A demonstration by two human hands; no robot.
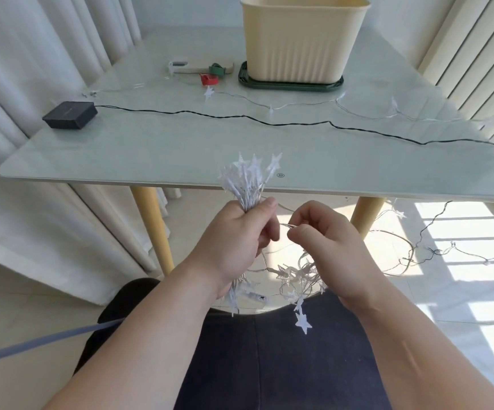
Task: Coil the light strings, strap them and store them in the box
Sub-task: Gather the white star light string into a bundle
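1. Bright room with white curtains (32, 69) on either side; pale worktop (151, 155) ahead, sunlit floor (446, 291) below.
2. Left hand (233, 241) fingers (265, 206) curled tight round the gathered star light string (251, 179), stars fanned above the fist, loops hanging beneath over the lap.
3. Right hand (328, 241) fingers (302, 213) pinching its clear wire (282, 225) just beside the left thumb.
4. Best done in even loops: feed each length across, keep the left grip firm, and draw the loose tail (399, 253) gently off the floor to avoid snags.
5. Farther off: black string (269, 122) untouched across the worktop, straps (208, 79) near the cream box (302, 39).
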